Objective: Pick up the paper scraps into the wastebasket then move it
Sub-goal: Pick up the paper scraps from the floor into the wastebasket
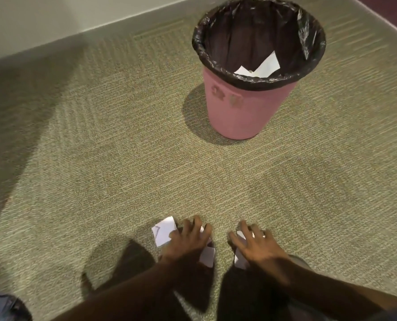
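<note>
A pink wastebasket with a black liner stands on the carpet at the upper right; white paper scraps lie inside it. Down at the lower middle, my left hand presses on white paper scraps on the floor, fingers spread and curled over them; another scrap pokes out under its wrist side. My right hand lies flat over a further white scrap, fingers apart. Neither hand has lifted a scrap; both are far in front of the basket.
Green-grey carpet covers the floor. A pale wall with a baseboard runs along the top left, and a dark red surface shows in the top right corner. A dark shoe or trouser edge sits at the bottom left.
</note>
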Available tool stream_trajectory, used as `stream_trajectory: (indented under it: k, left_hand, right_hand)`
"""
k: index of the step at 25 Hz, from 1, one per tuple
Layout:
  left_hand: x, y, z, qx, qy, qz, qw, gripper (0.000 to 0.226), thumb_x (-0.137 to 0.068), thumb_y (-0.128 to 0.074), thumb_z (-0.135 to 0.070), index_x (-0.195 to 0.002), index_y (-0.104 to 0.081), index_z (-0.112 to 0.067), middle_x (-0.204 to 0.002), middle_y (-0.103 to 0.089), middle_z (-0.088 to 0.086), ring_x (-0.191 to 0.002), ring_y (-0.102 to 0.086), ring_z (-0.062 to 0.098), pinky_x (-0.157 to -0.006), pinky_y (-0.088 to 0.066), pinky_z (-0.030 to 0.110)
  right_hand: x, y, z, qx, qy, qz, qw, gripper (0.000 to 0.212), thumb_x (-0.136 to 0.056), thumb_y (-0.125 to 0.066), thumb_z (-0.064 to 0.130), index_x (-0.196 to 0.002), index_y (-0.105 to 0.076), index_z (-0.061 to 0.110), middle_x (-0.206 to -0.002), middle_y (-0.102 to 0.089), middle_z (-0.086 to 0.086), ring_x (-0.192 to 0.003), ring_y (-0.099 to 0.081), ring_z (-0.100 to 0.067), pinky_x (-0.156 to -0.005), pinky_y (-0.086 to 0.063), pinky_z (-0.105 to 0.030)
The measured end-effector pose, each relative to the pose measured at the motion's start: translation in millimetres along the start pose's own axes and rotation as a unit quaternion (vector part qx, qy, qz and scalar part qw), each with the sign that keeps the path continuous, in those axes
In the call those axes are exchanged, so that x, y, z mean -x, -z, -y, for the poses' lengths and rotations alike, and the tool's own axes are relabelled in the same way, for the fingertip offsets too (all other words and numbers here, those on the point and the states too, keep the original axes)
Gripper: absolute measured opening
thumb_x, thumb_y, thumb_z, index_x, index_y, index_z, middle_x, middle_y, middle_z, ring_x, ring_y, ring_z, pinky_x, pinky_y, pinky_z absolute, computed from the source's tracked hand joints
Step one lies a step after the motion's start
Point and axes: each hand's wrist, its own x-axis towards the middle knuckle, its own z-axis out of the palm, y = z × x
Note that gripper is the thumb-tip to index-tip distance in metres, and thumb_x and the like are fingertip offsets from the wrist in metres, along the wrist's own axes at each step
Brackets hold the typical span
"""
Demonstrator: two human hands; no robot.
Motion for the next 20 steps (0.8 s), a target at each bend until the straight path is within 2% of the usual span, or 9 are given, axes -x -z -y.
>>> stream_trajectory:
  k: [2,4,5,7,9,12,17,19,20]
  left_hand:
    - [-2,-6,-2,0.012,-0.02,-0.025,0.999,0.064,-0.066,-0.075,-0.054,-0.12,-0.062,-0.022,-0.119,-0.068,0.014,-0.09,-0.07,0.031,-0.047,-0.053,0.028]
    - [-8,-11,-3,0.032,-0.042,-0.088,0.995,0.057,-0.068,-0.073,-0.047,-0.114,-0.055,-0.02,-0.109,-0.073,0.009,-0.082,-0.072,0.025,-0.044,-0.05,0.024]
    - [-10,-14,-5,0.03,-0.056,-0.104,0.993,0.046,-0.072,-0.068,-0.041,-0.11,-0.051,-0.021,-0.105,-0.074,0.005,-0.08,-0.072,0.021,-0.042,-0.048,0.022]
    - [-14,-17,-11,0.043,-0.069,-0.128,0.988,0.021,-0.079,-0.057,-0.026,-0.099,-0.053,-0.025,-0.1,-0.075,0.0,-0.079,-0.072,0.016,-0.038,-0.045,0.019]
    - [-15,-20,-17,0.04,-0.077,-0.131,0.988,0.013,-0.078,-0.056,-0.02,-0.085,-0.06,-0.03,-0.097,-0.074,-0.004,-0.078,-0.071,0.013,-0.037,-0.043,0.018]
    - [-15,-16,-20,0.026,-0.087,-0.105,0.99,0.012,-0.078,-0.054,-0.019,-0.074,-0.059,-0.029,-0.089,-0.072,-0.006,-0.069,-0.067,0.01,-0.034,-0.039,0.019]
    - [-18,1,-18,0.038,-0.089,-0.062,0.993,0.023,-0.074,-0.044,-0.017,-0.065,-0.062,-0.028,-0.067,-0.062,-0.006,-0.05,-0.056,0.009,-0.03,-0.034,0.017]
    - [-21,9,-19,0.031,-0.11,-0.064,0.991,0.019,-0.075,-0.052,-0.017,-0.074,-0.068,-0.028,-0.07,-0.062,-0.004,-0.054,-0.059,0.012,-0.034,-0.04,0.02]
    - [-24,11,-20,0.051,-0.115,-0.048,0.991,0.018,-0.081,-0.056,-0.015,-0.092,-0.068,-0.023,-0.082,-0.064,0.003,-0.066,-0.064,0.02,-0.043,-0.048,0.026]
  right_hand:
    - [-4,-4,0,0.011,0.029,-0.018,0.999,0.024,-0.077,-0.069,0.024,-0.101,-0.075,0.027,-0.099,-0.076,-0.013,-0.069,-0.072,-0.026,-0.045,-0.057,-0.035]
    - [-8,0,-2,-0.015,0.038,-0.005,0.999,0.042,-0.07,-0.083,0.025,-0.11,-0.07,0.021,-0.107,-0.071,-0.019,-0.075,-0.07,-0.03,-0.049,-0.058,-0.039]
    - [-12,-1,-1,-0.049,0.047,0.005,0.998,0.05,-0.077,-0.078,0.024,-0.123,-0.062,0.019,-0.119,-0.062,-0.023,-0.09,-0.067,-0.035,-0.061,-0.059,-0.044]
    - [-16,-6,2,-0.121,0.067,0.07,0.988,0.053,-0.094,-0.055,0.017,-0.143,-0.033,0.016,-0.142,-0.034,-0.024,-0.12,-0.046,-0.042,-0.089,-0.051,-0.054]
    - [-21,-5,1,-0.166,0.073,0.12,0.976,0.054,-0.096,-0.051,0.02,-0.143,-0.026,0.016,-0.145,-0.026,-0.019,-0.127,-0.038,-0.039,-0.097,-0.045,-0.054]
    - [-21,-5,-4,-0.195,0.094,0.116,0.969,0.053,-0.093,-0.055,0.022,-0.141,-0.031,0.016,-0.143,-0.029,-0.014,-0.125,-0.04,-0.033,-0.095,-0.047,-0.049]
    - [-19,-14,-12,-0.249,0.116,0.046,0.96,0.045,-0.093,-0.057,0.027,-0.134,-0.039,0.019,-0.13,-0.044,-0.005,-0.111,-0.051,-0.024,-0.085,-0.051,-0.042]
    - [-21,-18,-12,-0.272,0.122,0.041,0.954,0.043,-0.091,-0.061,0.024,-0.129,-0.042,0.02,-0.12,-0.05,-0.003,-0.1,-0.057,-0.023,-0.079,-0.05,-0.038]
    - [-21,-19,-12,-0.281,0.128,0.04,0.95,0.041,-0.09,-0.061,0.024,-0.127,-0.043,0.02,-0.116,-0.053,-0.003,-0.097,-0.058,-0.023,-0.076,-0.05,-0.037]
